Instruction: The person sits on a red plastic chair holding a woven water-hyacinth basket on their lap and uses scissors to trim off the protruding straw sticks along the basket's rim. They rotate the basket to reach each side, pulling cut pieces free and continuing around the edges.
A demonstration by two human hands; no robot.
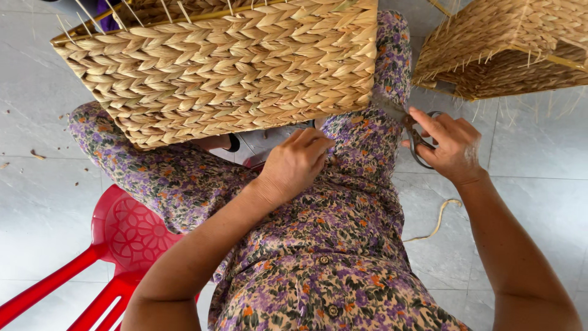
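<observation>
right hand (450,144) grips scissors (411,132) | left hand (294,162) under woven basket (226,67)

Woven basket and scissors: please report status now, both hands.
Right hand grips scissors, blades at lower corner of woven basket. Left hand closed under basket, holding nothing visible. Basket rests on knees. Second basket apart, to the right.

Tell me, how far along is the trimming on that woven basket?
The weave on the basket's facing side looks finished and mostly smooth. Right now the right hand works scissors at its lower corner, while the left hand rests on the lap. Loose stalks stick out along the top rim, and a second basket bristles with untrimmed ends.
</observation>
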